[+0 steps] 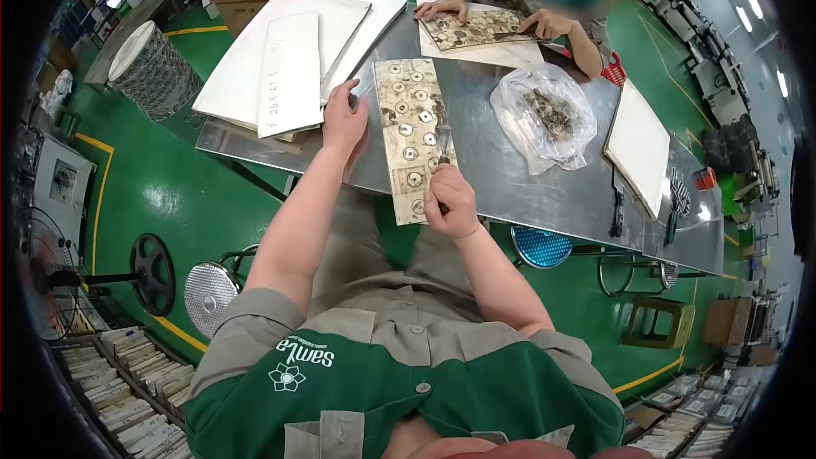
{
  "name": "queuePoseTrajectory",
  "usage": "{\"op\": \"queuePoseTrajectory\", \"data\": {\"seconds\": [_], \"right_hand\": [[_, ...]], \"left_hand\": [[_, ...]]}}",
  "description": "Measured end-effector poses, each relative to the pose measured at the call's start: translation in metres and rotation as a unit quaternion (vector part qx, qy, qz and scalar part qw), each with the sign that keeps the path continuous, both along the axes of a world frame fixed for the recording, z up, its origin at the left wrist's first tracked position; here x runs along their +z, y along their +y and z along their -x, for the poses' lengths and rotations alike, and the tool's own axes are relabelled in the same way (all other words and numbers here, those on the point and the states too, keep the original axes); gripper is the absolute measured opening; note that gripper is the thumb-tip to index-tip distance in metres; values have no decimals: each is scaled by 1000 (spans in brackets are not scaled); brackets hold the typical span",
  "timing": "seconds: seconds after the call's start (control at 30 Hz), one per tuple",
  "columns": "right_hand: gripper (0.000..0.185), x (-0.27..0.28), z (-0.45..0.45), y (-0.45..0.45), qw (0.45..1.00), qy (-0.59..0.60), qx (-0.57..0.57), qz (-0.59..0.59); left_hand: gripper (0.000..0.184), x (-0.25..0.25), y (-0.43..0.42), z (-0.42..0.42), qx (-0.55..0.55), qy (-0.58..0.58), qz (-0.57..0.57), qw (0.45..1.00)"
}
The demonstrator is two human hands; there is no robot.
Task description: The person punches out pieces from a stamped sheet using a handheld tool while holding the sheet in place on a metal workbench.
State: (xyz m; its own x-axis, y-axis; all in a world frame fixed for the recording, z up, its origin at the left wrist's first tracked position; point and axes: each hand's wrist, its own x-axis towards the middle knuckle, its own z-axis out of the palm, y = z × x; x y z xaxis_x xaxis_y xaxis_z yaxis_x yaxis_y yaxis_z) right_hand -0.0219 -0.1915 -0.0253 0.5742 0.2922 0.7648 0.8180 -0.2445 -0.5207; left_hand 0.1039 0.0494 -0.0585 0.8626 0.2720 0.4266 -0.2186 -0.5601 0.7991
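Note:
A long, stained, cream-coloured panel [393,140] lies before me, its near end jutting past the table edge. Two rows of round marks with dark centres run along it. My right hand [450,200] is closed around the handle of a scraper [443,143], whose flared metal blade points away from me over the panel's right side. To the left, my left hand [344,119] is beside the stack of white boards [242,55], with fingers loosely bent and apart. Nothing shows in it; whether it touches the boards I cannot tell.
Across the metal table [510,195], a co-worker's hands [548,24] work on a similar panel [472,30]. A clear plastic bag [544,115] holds brownish scraps. At right lie a white board [639,149] and a dark-handled tool [617,204]. Stools [542,245] stand below.

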Motion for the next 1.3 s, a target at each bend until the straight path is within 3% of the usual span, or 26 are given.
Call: {"op": "queuePoseTrajectory", "data": {"seconds": [0.43,0.57,0.7,0.77,0.87,1.3], "right_hand": [[11,-3,-3,-4,1000,-5,-5,-12],[12,-2,-3,-2,1000,1,2,-30],[11,-1,-3,-2,1000,-4,1,-23],[9,-5,-5,-5,1000,0,5,-30],[9,-5,-5,-8,999,14,7,-48],[11,-4,-4,-4,1000,-1,-3,-26]], "left_hand": [[38,-3,1,-1,-1,-21,2,1000],[39,0,1,-1,-13,24,6,1000],[53,-4,-6,11,34,55,-25,998],[67,-8,-27,36,21,55,21,998],[104,1,-55,85,-29,85,-142,986],[102,-1,-63,96,-23,87,-269,959]]}}
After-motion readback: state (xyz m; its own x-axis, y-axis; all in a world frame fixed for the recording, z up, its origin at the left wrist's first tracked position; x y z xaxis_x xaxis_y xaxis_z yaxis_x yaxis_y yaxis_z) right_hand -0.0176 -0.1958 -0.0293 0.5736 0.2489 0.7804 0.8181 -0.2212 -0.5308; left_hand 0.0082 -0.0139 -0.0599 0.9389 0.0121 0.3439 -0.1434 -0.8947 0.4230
